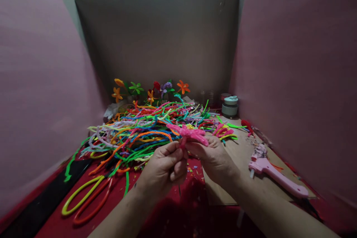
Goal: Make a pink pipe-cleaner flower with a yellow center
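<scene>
A pink pipe-cleaner flower [192, 134] is held up in front of me, its fuzzy petals spread outward. My left hand [167, 165] pinches the base under the petals, fingers curled closed. From the other side, my right hand [216, 158] also grips the flower low down, with the thumb near a petal. The fingers cover most of the flower's base. Directly behind it lies a large pile of multicoloured pipe cleaners [139, 130]. Another bundle of pink and yellow pipe-cleaner pieces [224, 132] rests just past my right hand.
A pink glue gun [279, 178] lies on a cardboard sheet [223, 193] at the right. Finished pipe-cleaner flowers [135, 87] stand at the back, left of a lidded jar [230, 107]. Smooth yellow and red loops [82, 197] lie front left. Pink panels [301, 63] flank the red-covered table.
</scene>
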Demonstrator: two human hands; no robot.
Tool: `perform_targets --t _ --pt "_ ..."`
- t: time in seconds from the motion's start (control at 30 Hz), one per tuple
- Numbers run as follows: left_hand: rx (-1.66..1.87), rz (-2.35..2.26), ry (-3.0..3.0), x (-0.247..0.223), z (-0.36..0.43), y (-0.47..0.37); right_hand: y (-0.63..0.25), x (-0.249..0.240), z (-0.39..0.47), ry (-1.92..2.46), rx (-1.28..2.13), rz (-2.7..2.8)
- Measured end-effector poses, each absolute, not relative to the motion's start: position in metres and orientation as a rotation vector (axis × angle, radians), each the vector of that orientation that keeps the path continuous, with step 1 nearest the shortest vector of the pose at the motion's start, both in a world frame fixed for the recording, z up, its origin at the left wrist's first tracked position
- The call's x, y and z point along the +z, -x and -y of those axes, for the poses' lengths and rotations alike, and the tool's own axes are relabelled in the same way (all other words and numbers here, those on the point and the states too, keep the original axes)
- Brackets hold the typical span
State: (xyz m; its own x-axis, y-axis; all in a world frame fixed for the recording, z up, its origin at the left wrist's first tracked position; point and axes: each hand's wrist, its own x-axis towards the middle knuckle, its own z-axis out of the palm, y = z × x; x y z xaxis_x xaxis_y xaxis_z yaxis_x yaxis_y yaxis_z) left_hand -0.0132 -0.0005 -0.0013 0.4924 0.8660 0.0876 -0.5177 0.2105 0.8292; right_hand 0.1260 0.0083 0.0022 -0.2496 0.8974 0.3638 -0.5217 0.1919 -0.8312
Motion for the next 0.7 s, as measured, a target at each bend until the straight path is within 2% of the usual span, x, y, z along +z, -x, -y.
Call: perform_targets --t 0.23,0.37,0.7 --pt "0.783 -0.226 -0.799 -0.005 0.001 0.018 -0.126 0.000 -0.011 0.269 1.671 1.194" --pt "0.805 -0.279 -0.884 -0.004 -0.001 0.015 -0.125 -0.001 -0.013 0.323 1.627 1.146" --pt "1.351 -1.213 -1.830 0.005 -0.016 0.012 -0.115 0.007 -0.027 0.565 1.455 0.992"
